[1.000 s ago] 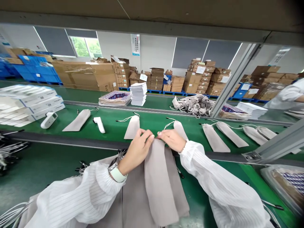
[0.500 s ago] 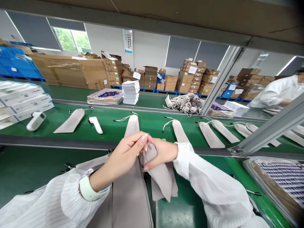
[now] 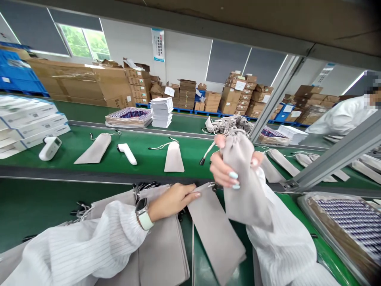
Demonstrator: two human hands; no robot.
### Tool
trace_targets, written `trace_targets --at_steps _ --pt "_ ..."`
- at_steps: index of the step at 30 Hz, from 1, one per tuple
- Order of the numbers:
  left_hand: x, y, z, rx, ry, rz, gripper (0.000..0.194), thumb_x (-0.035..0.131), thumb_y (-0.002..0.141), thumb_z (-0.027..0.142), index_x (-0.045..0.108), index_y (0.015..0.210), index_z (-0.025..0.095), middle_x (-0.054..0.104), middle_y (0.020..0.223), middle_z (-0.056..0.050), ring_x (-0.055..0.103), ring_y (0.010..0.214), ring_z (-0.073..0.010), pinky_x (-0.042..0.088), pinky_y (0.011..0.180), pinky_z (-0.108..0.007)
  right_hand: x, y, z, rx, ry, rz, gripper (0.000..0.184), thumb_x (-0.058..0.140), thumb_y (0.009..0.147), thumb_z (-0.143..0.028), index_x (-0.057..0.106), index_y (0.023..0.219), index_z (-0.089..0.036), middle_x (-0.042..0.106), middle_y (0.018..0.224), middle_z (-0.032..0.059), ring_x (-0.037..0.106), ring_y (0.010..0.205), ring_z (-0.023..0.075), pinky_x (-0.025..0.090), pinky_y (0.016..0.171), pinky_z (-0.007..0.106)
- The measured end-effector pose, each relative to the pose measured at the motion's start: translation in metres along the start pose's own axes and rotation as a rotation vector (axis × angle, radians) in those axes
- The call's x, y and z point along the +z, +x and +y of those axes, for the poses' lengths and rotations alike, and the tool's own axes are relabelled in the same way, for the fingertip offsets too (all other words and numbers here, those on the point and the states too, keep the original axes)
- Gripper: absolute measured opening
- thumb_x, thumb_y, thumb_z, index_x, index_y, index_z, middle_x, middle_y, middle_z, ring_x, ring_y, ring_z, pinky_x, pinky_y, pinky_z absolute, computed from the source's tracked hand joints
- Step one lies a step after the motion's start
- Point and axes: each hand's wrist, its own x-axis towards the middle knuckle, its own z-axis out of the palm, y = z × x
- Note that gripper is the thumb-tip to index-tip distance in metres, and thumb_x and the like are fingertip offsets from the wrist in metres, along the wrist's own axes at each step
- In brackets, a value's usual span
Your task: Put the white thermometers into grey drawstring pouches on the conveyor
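My right hand [image 3: 223, 169] is closed around the gathered upper part of a grey drawstring pouch [image 3: 245, 186], held up over the front of the conveyor belt. The pouch hides part of the fingers, and its cord with a black end hangs to the left. Lower down, my left hand [image 3: 174, 200] has thumb and fingers on the top corner of another flat grey drawstring pouch [image 3: 216, 234], which slants across the near surface. Beneath my left forearm lies a stack of grey pouches [image 3: 162, 254] with cords and black toggles along its top.
On the belt lie a white handheld device [image 3: 127, 154], another with a display [image 3: 50, 148] and several spaced pouches [image 3: 174, 158]. White boxes [image 3: 32, 123] are stacked left. A metal post [image 3: 275, 97] slants at right, above a plastic-wrapped tray [image 3: 348, 226]. Another person's white sleeve [image 3: 336, 117] shows beyond.
My hands have separated. The right has lifted a pouch up and to the right; the left has come down onto the corner of the pouch below. The pouches on the belt sit slightly further right.
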Motion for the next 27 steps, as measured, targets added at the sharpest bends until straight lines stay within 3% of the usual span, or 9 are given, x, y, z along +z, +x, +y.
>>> trace_targets --at_steps 2,4,7,10,14,17,20,23,27 --pt "-0.004 -0.004 0.002 0.002 0.071 -0.1 0.04 0.031 0.087 0.041 0.056 0.065 0.017 0.049 0.053 0.003 0.047 0.05 -0.0122 0.034 0.053 -0.023 -0.013 -0.012 -0.013 -0.044 -0.034 0.028 0.044 0.051 0.061 -0.029 0.034 0.101 -0.023 0.051 0.064 -0.0015 0.047 0.046 0.0101 0.038 0.034 0.018" --pt "-0.008 -0.007 0.004 -0.003 0.124 -0.15 0.039 0.035 0.085 0.04 0.057 0.063 0.017 0.051 0.055 0.002 0.049 0.053 -0.0129 0.035 0.055 -0.023 -0.025 -0.022 -0.018 -0.075 -0.026 0.057 0.042 0.048 0.062 -0.031 0.034 0.101 -0.024 0.048 0.062 -0.0029 0.043 0.044 0.0088 0.036 0.032 0.016" --pt "-0.011 -0.005 0.009 -0.012 0.054 0.001 0.031 0.043 0.082 0.039 0.056 0.101 0.019 0.059 0.098 -0.003 0.055 0.087 -0.019 0.038 0.078 -0.028 -0.033 -0.024 -0.009 -0.045 -0.002 0.111 0.041 0.046 0.061 -0.031 0.035 0.1 -0.023 0.046 0.059 -0.0039 0.04 0.041 0.0084 0.034 0.03 0.016" --pt "-0.007 0.002 0.016 0.021 -0.161 0.12 0.048 0.044 0.083 0.034 0.032 0.128 0.021 0.039 0.131 -0.006 0.04 0.115 -0.0202 0.031 0.094 -0.031 -0.031 -0.014 0.01 0.023 0.004 0.132 0.042 0.044 0.06 -0.031 0.033 0.099 -0.023 0.047 0.057 -0.0039 0.039 0.04 0.0089 0.034 0.029 0.017" --pt "0.0 0.007 0.023 0.067 -0.414 0.089 0.032 0.04 0.085 0.029 0.048 0.115 0.018 0.056 0.113 -0.005 0.051 0.102 -0.0183 0.038 0.086 -0.028 -0.027 -0.006 0.025 0.088 -0.022 0.205 0.042 0.043 0.057 -0.033 0.03 0.095 -0.024 0.046 0.054 -0.0051 0.038 0.037 0.0086 0.032 0.029 0.017" --pt "0.0 0.004 0.027 -0.008 -0.407 0.103 0.027 0.036 0.087 0.031 0.059 0.093 0.018 0.064 0.093 -0.002 0.057 0.081 -0.0159 0.04 0.076 -0.026 -0.029 -0.007 0.026 0.109 -0.065 0.341 0.044 0.043 0.055 -0.037 0.028 0.094 -0.025 0.042 0.048 -0.0076 0.034 0.034 0.0073 0.028 0.028 0.015" --pt "-0.003 0.0 0.028 0.009 -0.415 0.084 0.032 0.031 0.089 0.031 0.059 0.087 0.017 0.064 0.09 -0.001 0.056 0.078 -0.0143 0.039 0.074 -0.024 -0.032 -0.009 0.025 0.135 -0.093 0.422 0.046 0.046 0.053 -0.04 0.027 0.092 -0.025 0.039 0.045 -0.0091 0.031 0.033 0.0065 0.025 0.028 0.014" --pt "-0.003 -0.001 0.028 0.038 -0.474 0.041 0.035 0.027 0.09 0.031 0.058 0.085 0.016 0.062 0.088 -0.002 0.055 0.078 -0.0137 0.038 0.074 -0.024 -0.035 -0.011 0.027 0.121 -0.066 0.36 0.045 0.045 0.054 -0.037 0.028 0.094 -0.025 0.042 0.05 -0.0076 0.033 0.035 0.0069 0.026 0.029 0.015" --pt "-0.001 0.0 0.027 -0.047 -0.623 0.099 0.03 0.033 0.088 0.036 0.055 0.088 0.015 0.061 0.07 -0.001 0.055 0.069 -0.0135 0.039 0.07 -0.026 -0.037 -0.011 0.029 0.084 -0.028 0.254 0.043 0.041 0.057 -0.034 0.029 0.097 -0.024 0.045 0.054 -0.0053 0.035 0.037 0.0078 0.027 0.03 0.015"
